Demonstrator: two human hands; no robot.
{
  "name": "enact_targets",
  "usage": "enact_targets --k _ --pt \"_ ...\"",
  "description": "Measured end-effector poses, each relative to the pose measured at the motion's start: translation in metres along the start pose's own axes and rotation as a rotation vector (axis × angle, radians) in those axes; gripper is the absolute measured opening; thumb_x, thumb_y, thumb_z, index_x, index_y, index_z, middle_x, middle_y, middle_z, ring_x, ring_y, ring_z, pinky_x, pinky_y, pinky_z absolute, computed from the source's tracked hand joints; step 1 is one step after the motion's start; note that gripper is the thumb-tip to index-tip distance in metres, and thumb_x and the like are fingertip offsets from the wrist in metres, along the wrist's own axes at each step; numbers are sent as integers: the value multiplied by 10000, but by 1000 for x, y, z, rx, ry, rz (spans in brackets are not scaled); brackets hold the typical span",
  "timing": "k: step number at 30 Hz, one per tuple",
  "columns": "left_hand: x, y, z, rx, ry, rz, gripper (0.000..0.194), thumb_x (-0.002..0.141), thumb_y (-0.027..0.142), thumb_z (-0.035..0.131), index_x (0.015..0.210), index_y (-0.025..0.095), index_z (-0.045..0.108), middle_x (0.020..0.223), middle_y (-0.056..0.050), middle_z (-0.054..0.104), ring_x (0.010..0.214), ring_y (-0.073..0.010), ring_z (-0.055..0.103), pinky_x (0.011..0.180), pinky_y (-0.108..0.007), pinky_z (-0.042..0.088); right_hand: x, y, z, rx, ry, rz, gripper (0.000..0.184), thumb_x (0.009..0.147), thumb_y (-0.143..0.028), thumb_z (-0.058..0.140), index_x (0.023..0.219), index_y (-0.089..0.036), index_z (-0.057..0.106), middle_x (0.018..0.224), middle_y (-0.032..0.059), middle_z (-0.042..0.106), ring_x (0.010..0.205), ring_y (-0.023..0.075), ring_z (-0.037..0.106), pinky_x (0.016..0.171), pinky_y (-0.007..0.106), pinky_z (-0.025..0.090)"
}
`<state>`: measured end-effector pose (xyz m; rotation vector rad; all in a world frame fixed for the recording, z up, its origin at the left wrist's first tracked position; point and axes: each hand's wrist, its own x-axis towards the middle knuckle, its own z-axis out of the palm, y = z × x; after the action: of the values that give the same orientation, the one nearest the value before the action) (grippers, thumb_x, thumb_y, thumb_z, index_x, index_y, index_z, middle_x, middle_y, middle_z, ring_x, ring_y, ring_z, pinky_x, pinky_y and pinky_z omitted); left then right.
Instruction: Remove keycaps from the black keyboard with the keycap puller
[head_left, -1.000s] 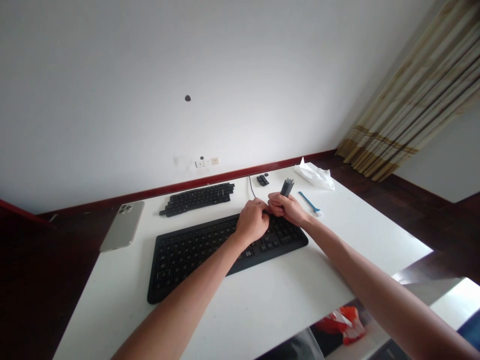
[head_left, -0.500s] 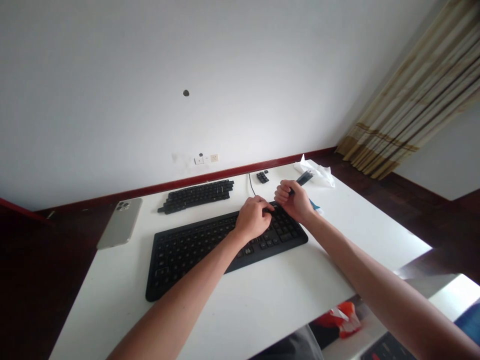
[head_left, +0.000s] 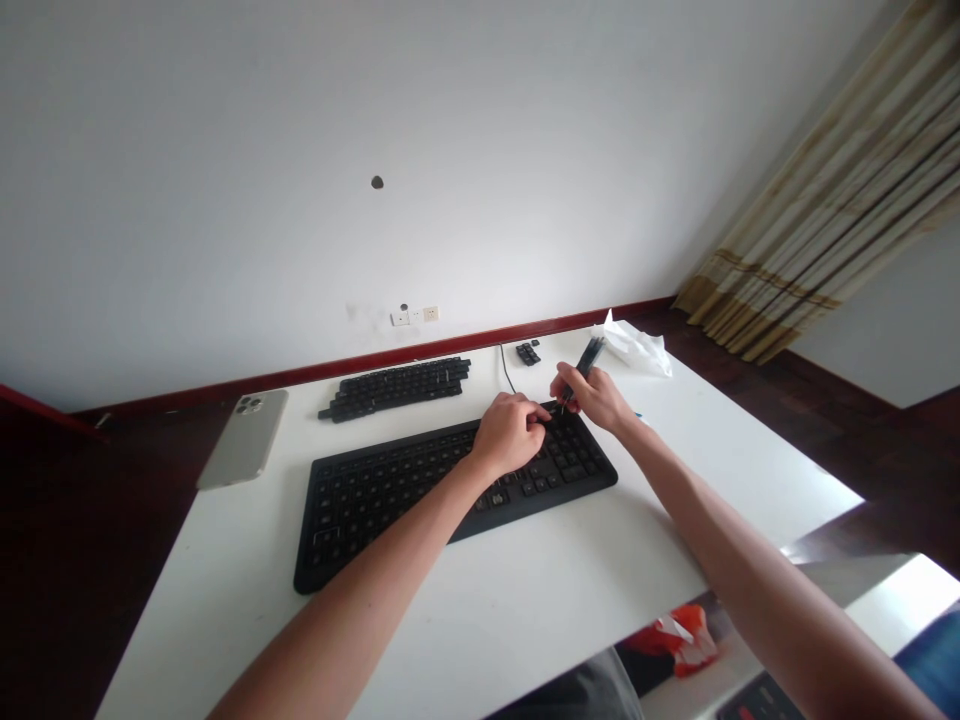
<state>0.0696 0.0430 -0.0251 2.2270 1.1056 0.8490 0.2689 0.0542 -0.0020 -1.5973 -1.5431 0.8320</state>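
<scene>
A black keyboard [head_left: 390, 500] lies at a slant on the white table, its left part showing small pale spots where keycaps appear to be off. My left hand [head_left: 510, 432] rests over its right half, thumb and forefinger closed together near the top edge; what they hold, if anything, is hidden. Just right of it, my right hand [head_left: 589, 393] is wrapped around a dark slim tool [head_left: 587, 358] with a streaked upper end. The tool's thin lower tip points down at the keyboard's upper right keys. Rows of loose black keycaps [head_left: 397, 388] lie behind the keyboard.
A smaller group of keycaps [head_left: 527, 354] sits near the keyboard cable [head_left: 507, 370]. A crumpled white plastic bag [head_left: 637, 350] is at the back right, and a phone [head_left: 244, 440] lies at the left edge of the table [head_left: 480, 620]. An orange-red wrapper [head_left: 686, 640] shows below the front edge.
My right hand has turned and lowered, bringing the tool more upright with its tip down to the keys. The left hand stays in nearly the same place on the keyboard.
</scene>
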Motion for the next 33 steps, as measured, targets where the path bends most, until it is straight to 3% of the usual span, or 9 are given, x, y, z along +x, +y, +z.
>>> enact_targets --k 5,11,20,28,33 --pt "-1 -1 0 -8 -1 -3 297 839 45 614 955 219 824 925 -48 765 1020 -260 652 956 -379 569 1 2 -8 25 -115 45 544 981 -580 598 661 -158 717 600 83 693 465 169 623 474 281 527" --pt "0 -1 -1 -15 -10 -13 271 831 68 645 953 215 836 918 -34 784 1006 -262 661 958 -373 566 -3 0 -11 96 -219 37 543 912 -653 700 730 -145 757 757 130 774 605 218 730 602 323 640" --pt "0 2 -3 -38 -24 -37 303 847 55 628 961 227 850 988 -10 827 1081 -256 682 1052 -368 544 -2 6 -15 -4 -255 -81 514 970 -627 613 804 -179 803 828 88 795 730 218 729 737 344 621" --pt "1 1 -6 -55 -49 1 248 875 117 626 935 233 837 979 -15 820 1073 -268 679 1045 -380 536 -3 0 -12 154 -318 53 531 857 -684 744 781 -160 790 858 127 800 767 239 762 735 364 656" --pt "1 0 -2 -24 15 -67 278 850 46 598 990 194 787 927 -39 781 988 -247 685 965 -361 562 -1 1 -13 158 -329 11 535 865 -686 730 796 -158 780 852 127 796 762 242 766 718 370 653"
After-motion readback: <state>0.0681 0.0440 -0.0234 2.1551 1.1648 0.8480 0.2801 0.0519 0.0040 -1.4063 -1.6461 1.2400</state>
